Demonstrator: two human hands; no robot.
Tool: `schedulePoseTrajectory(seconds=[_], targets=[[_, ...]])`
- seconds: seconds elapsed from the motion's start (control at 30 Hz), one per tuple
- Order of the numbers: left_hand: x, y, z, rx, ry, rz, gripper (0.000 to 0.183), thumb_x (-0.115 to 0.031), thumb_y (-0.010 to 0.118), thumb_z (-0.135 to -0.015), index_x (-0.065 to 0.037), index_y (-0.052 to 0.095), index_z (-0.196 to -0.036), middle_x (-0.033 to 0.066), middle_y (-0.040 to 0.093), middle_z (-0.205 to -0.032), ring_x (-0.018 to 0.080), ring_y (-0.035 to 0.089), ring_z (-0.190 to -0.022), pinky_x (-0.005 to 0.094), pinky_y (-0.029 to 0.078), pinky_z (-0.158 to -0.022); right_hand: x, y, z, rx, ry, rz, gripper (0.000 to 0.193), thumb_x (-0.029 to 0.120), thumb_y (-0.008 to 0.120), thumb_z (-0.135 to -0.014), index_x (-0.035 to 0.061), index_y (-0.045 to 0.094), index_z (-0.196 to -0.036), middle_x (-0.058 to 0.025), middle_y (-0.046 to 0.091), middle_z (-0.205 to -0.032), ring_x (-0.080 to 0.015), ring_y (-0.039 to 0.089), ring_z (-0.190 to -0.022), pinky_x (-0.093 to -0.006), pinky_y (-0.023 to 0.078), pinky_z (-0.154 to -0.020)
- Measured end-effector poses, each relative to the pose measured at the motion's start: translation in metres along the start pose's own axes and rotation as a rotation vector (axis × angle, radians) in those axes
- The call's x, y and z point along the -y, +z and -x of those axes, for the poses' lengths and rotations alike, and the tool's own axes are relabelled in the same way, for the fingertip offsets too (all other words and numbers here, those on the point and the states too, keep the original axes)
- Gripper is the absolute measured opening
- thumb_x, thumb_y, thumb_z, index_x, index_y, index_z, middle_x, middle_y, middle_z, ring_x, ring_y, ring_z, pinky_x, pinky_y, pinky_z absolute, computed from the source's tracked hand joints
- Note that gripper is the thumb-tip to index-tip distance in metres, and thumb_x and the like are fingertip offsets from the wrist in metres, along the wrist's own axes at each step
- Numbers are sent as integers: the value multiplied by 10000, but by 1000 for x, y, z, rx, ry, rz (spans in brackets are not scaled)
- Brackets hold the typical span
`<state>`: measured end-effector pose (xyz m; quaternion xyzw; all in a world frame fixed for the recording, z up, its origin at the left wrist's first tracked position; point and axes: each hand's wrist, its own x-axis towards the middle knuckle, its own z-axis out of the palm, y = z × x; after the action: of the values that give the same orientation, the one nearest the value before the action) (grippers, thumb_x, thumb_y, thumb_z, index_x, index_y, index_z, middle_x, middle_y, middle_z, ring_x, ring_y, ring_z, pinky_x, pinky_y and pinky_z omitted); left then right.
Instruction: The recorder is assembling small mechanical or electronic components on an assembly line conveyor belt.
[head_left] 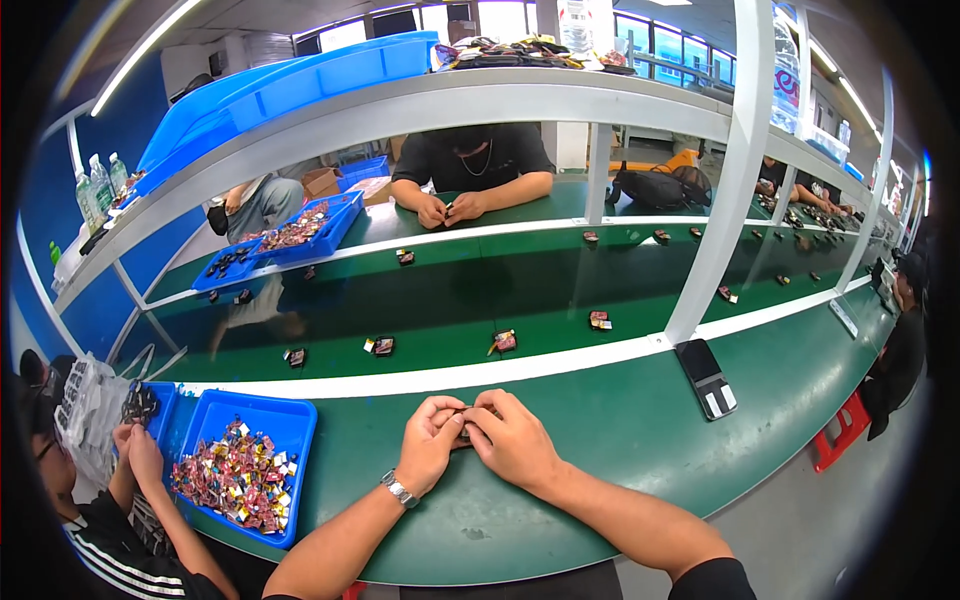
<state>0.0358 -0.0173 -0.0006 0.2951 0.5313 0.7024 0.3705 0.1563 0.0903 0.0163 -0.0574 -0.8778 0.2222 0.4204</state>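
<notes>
Close together over the green bench (600, 440), my left hand (428, 445) and my right hand (513, 440) pinch a small dark piece (463, 436) between thumbs and fingers. Most of that piece is covered by my fingertips, so its kind does not show. A metal-band watch circles my left wrist. To the left of my left hand stands a blue tray (307, 440) heaped with small parts (240, 475) in red, white and yellow.
Beyond the white rail, a green conveyor carries spaced small parts (503, 342). A dark phone-like object (706, 378) lies by the white post (735, 180) at right. Co-workers sit at left, opposite and far right. Blue bins (330, 75) rest on the overhead shelf.
</notes>
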Motion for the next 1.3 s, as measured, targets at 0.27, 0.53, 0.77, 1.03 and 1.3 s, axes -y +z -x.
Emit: schedulePoseTrajectory(seconds=[0.27, 0.53, 0.77, 1.03, 1.3], targets=[[4, -5, -3, 6, 0, 87, 166, -21, 512, -974, -41, 497, -1138, 78, 658, -996, 127, 628, -870, 280, 550, -725, 7, -3, -3, 30, -101, 87, 309, 84, 765, -723, 61, 658, -1012, -62, 608, -1091, -240, 615, -900, -332, 554, -724], [-14, -2, 2, 8, -51, 165, 337, -72, 509, -987, -18, 421, -1307, 160, 569, -1271, 224, 606, -1102, 385, 530, -928, -44, 3, -20, -8, -30, 94, 319, 86, 744, -712, 46, 636, -1010, -114, 629, -1062, -290, 612, -955, -381, 529, -825], [-10, 3, -4, 111, -72, 25, 311, -55, 496, -984, 8, 448, -1285, 207, 538, -1321, 286, 589, -1180, 403, 530, -972, -169, -31, -42, -144, 358, 227, 436, 131, 758, -763, 35, 598, -1156, -133, 626, -1131, -319, 596, -1044, -409, 484, -898], [-8, -5, -3, 121, -75, 24, 286, -42, 515, -971, 7, 477, -1251, 186, 570, -1284, 249, 615, -1133, 352, 545, -944, -107, -12, -61, 37, 451, 493, 666, 401, 787, -736, -2, 554, -1212, -165, 631, -1018, -315, 559, -1044, -434, 425, -939], [-5, -4, -6, 170, -69, -8, 275, -49, 526, -971, 19, 512, -1237, 169, 606, -1233, 212, 631, -1092, 320, 542, -917, -130, 4, -49, -1, 416, 510, 496, 207, 728, -754, -32, 517, -1133, -238, 608, -969, -400, 582, -964, -469, 477, -860]])
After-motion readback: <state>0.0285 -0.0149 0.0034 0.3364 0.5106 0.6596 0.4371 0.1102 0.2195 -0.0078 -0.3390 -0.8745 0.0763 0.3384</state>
